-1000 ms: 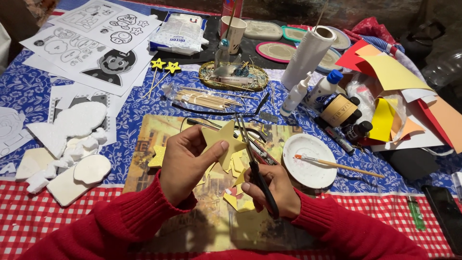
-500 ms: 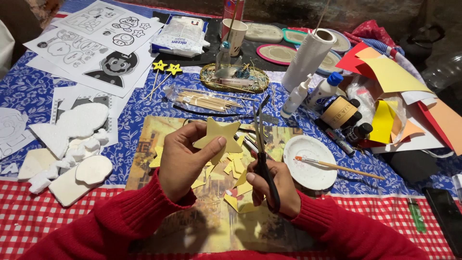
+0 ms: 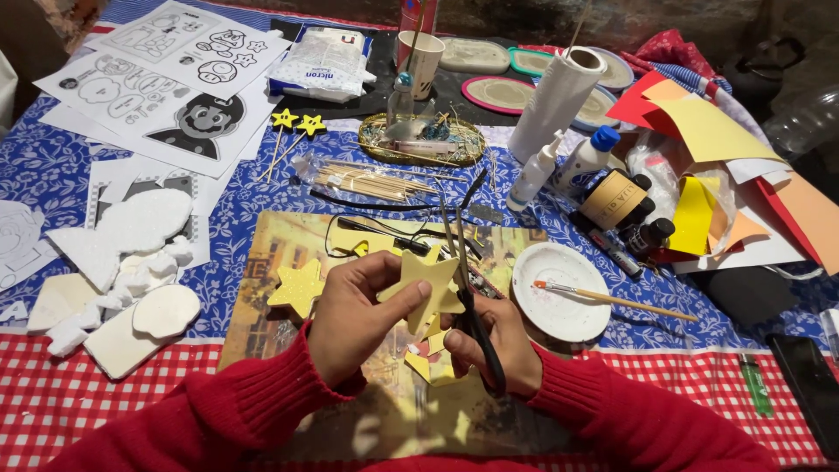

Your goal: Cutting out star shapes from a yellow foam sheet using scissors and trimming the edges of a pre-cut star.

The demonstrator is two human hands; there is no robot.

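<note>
Lying far left of the picture board (image 3: 262, 253): white foam cutouts (image 3: 131, 227), rounded and jagged, on the blue flowered cloth (image 3: 52, 166). Spreading above and left of the board: printed cartoon sheets (image 3: 166, 83). Resting just above the board's top edge: a clear bag of wooden sticks (image 3: 367, 182), with two small yellow stars on sticks (image 3: 295, 122) up and left of it. Lying on the board's left half: a loose yellow foam star (image 3: 299, 287).

Gripping over the board's middle: left hand (image 3: 354, 323), fingers and thumb pinching a yellow foam star (image 3: 428, 281) and holding it raised and tilted. Closing beside it, on the board's right half: right hand (image 3: 498, 345), fingers wrapped through the dark handles of the scissors (image 3: 468, 288), blades pointing up and away and touching the star's right edge. Scattering under both hands on the board: yellow scraps (image 3: 433, 363).

Sitting just right of the board: a white dish (image 3: 559, 293) carrying a paintbrush (image 3: 612, 299). Standing above and right of the board: glue bottles (image 3: 568, 166) and a paper towel roll (image 3: 559, 100). Piling far right of the board: coloured paper sheets (image 3: 708, 131).
</note>
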